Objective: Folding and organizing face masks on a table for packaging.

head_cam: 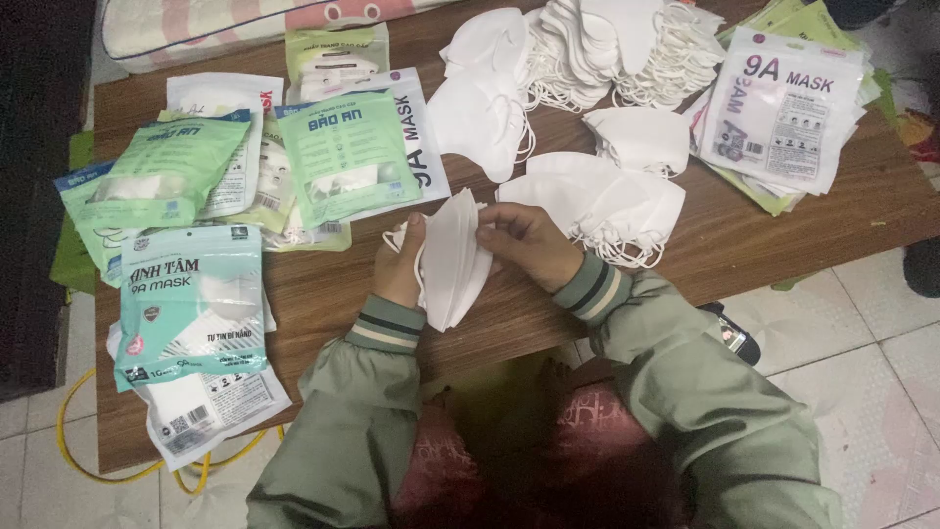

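so i've got a small stack of white folded fabric face masks (452,260) pinched between both hands just above the near edge of the brown wooden tabletop (725,245). my left hand (401,264) is closed on the stack's left side with the thumb up along the edge, and my right hand (529,243) is closed on the top right edge with the fingertips curled over it, so both grips are shut on the masks. these look super light and soft, floppy really, and the layers probably slide on each other, so i'd say holding by the folded edges and keeping the thin elastic ear loops tucked is the way to go. farther back there's a big loose pile of white masks (597,49) and a smaller white mask bunch (607,201) just beside my right hand. green and teal printed plastic mask packets (196,294) are spread on the left, a stack of white and purple packets (783,108) on the right. pale tiled floor (881,343) below, and a yellow cable (88,460) loops under the left corner.
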